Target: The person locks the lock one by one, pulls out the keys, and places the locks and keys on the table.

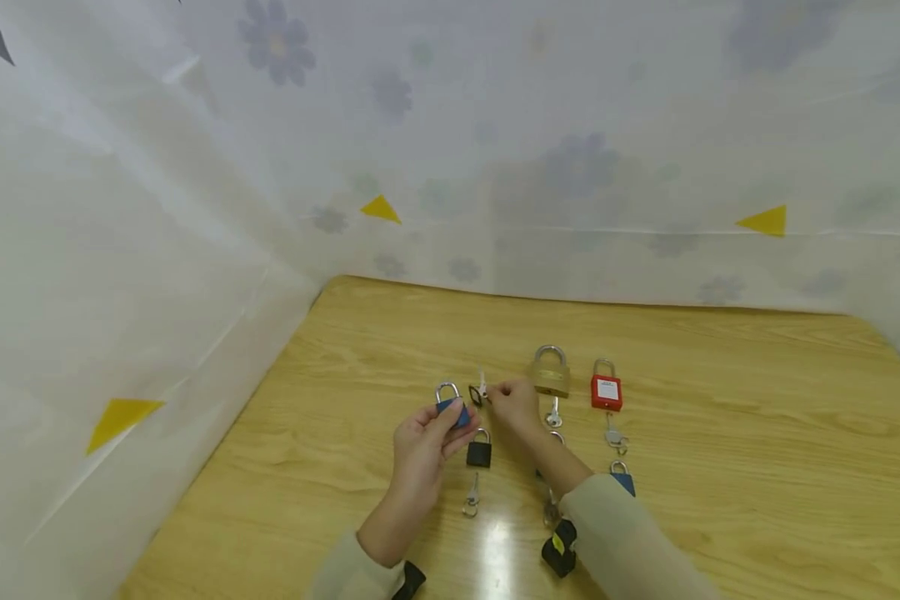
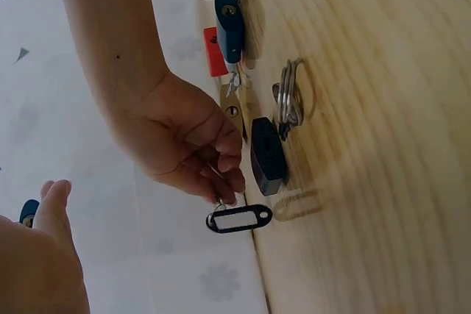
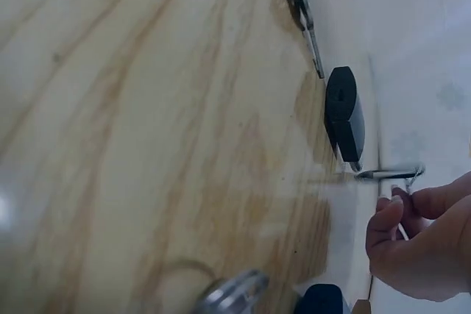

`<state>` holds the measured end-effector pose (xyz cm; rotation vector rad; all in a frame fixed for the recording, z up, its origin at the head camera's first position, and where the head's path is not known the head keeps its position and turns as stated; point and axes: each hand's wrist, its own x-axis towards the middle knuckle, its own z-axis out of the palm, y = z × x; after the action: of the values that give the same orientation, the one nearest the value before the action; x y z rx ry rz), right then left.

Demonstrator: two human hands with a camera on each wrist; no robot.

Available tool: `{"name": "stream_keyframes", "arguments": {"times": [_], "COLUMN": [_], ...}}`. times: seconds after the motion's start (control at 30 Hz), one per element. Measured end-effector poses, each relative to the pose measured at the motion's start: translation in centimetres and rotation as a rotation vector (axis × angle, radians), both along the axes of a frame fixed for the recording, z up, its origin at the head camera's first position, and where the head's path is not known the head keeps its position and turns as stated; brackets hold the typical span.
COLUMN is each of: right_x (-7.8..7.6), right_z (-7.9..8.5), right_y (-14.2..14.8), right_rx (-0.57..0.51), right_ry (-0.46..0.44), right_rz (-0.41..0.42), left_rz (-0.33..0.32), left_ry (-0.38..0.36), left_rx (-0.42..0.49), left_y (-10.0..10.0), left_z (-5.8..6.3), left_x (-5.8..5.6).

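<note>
My left hand (image 1: 420, 446) grips a blue padlock (image 1: 446, 409) between thumb and fingers, its silver shackle pointing up and away. In the left wrist view, part of that padlock (image 2: 29, 212) shows past the thumb. Just to the right, my right hand (image 1: 515, 406) pinches a small silver key (image 1: 483, 385) with a black-rimmed tag on its ring. The tag (image 2: 238, 218) dangles below the fingertips in the left wrist view, and the fingers hide part of the key. Key and padlock are apart. A black padlock (image 1: 478, 453) lies on the table close below both hands.
A large brass padlock (image 1: 551, 377) and a red padlock (image 1: 607, 392) lie to the right, with keys (image 1: 553, 414) below them. My right sleeve partly covers another blue padlock (image 1: 623, 481). A key with rings (image 1: 472, 497) lies nearer me. White sheeting (image 1: 450, 150) borders the wooden table (image 1: 307, 467).
</note>
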<state>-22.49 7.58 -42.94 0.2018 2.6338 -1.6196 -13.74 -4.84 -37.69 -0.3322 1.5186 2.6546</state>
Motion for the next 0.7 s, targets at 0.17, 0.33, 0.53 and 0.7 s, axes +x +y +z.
{"name": "stream_keyframes", "arguments": {"times": [0.17,0.33,0.53,0.7], "right_x": [0.24,0.32,0.20,0.26], "right_z": [-0.37,-0.76,-0.98,-0.77], "right_y": [0.30,0.36,0.49,0.58], "right_rx": [0.071,0.122,0.176,0.212], "right_ry": [-0.059,-0.087,-0.098,-0.141], "right_rz": [0.013,0.027,0.038,0.056], "left_rz": [-0.008,-0.030,-0.040,-0.057], "left_ry": [-0.018,-0.029,-0.022,-0.026], "left_rx": [-0.001,-0.007,-0.023,-0.044], "left_y": [0.01,0.02,-0.01,-0.05], "left_z": [-0.19,-0.49,-0.76,-1.01], "left_x": [0.01,0.15,0.20,0.02]}}
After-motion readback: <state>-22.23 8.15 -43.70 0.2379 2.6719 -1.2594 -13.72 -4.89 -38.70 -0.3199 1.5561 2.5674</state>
